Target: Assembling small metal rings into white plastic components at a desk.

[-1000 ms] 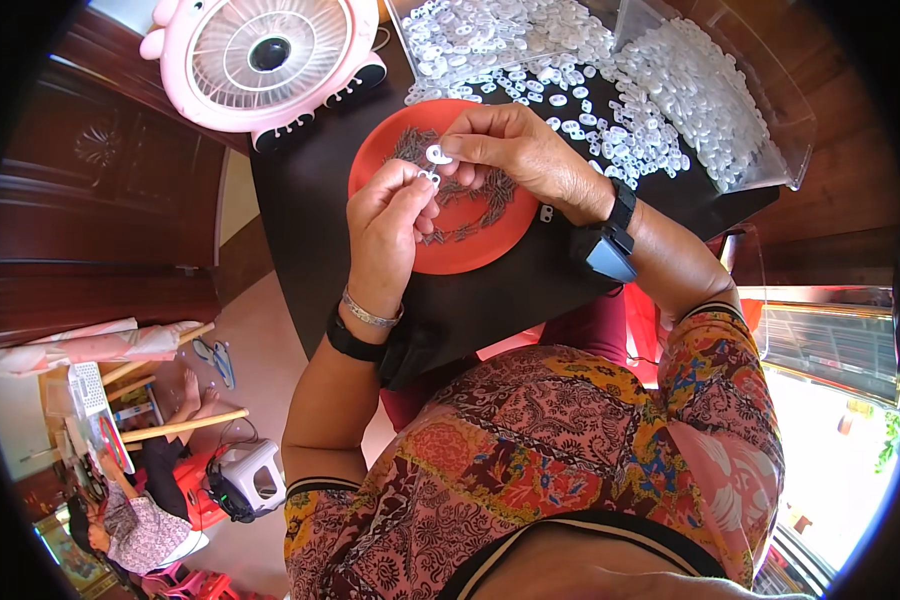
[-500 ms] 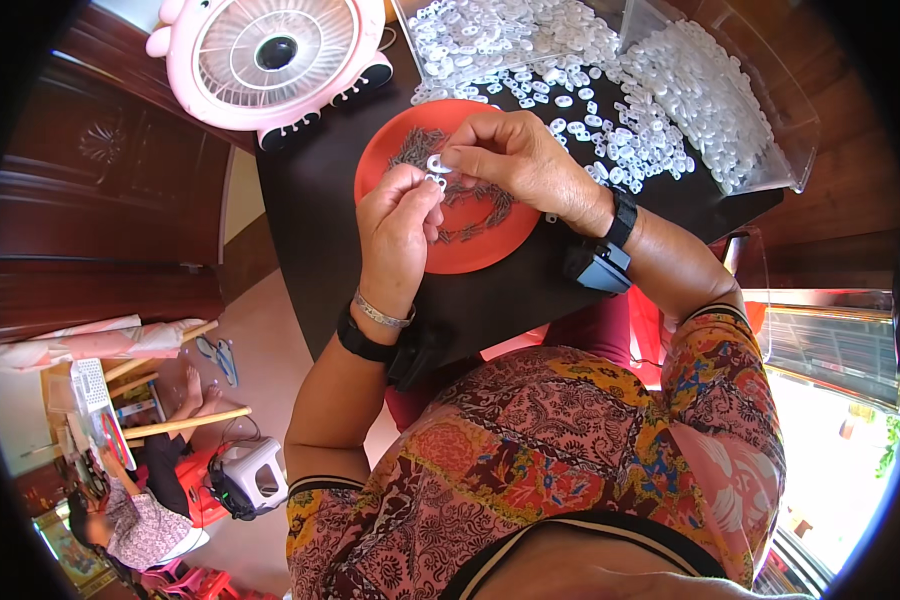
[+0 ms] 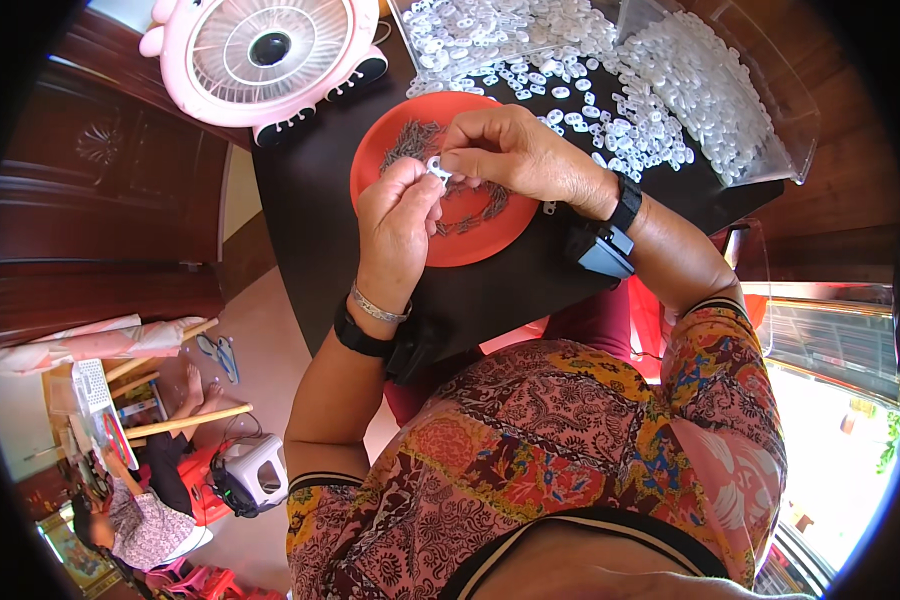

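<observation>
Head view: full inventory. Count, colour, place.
table: one, black, upper centre
plate: one, orange, on table
pins: many, grey, on plate
held pieces: count unclear, white, over plate
bins: two, clear, table's far side
loose pieces: many, white, bins and table
fan: one, pink, upper left
wood panelling: one stretch, brown, left
slippers: two, blue, left
stool: one, white, lower left
other person: one, patterned top, lower left
wristbands: two, black, centre
shirt: one, multicoloured, lower centre
left hand: one, bare, over plate
right hand: one, bare, over plate
</observation>
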`<state>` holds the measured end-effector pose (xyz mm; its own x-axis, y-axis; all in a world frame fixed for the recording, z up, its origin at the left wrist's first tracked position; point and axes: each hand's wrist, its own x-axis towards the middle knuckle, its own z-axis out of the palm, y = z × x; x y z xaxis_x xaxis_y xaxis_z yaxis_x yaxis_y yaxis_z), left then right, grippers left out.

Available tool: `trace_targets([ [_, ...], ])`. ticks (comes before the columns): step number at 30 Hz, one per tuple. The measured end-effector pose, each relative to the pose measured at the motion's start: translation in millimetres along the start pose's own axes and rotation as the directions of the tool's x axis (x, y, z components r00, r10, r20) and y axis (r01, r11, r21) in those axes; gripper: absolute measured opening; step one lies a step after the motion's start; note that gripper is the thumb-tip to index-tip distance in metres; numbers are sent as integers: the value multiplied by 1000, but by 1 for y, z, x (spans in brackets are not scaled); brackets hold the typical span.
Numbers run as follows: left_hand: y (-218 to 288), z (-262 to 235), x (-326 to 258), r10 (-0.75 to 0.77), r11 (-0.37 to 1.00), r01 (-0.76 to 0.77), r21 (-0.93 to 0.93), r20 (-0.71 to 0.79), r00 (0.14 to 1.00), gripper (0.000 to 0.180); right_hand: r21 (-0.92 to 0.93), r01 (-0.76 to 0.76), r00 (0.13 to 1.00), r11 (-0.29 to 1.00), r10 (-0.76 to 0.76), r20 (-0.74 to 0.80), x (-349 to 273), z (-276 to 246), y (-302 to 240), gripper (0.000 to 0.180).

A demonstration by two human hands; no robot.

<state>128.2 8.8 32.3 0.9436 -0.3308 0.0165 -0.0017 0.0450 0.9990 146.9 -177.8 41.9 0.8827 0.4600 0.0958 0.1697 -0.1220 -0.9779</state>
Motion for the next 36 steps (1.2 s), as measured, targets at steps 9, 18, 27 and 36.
trace_targets([
  [9, -2, 2, 1, 38, 999, -38, 0, -43, 998, 16, 24, 116, 991, 993, -115, -64, -1, 9, 5, 13],
  [18, -2, 0, 2, 34, 999, -35, -29, -24, 999, 17, -150, 189, 977, 970, -202, -73, -1, 8, 2, 17],
  [27, 0, 1, -1, -3, 1000, 2, -22, -15, 1000, 19, -430, 314, 920, 846, -384, -83, -3, 13, 1, 34],
  [36, -2, -2, 2, -18, 990, 12, -142, -38, 999, 23, -509, 421, 875, 751, -484, 9, -5, 14, -6, 32],
])
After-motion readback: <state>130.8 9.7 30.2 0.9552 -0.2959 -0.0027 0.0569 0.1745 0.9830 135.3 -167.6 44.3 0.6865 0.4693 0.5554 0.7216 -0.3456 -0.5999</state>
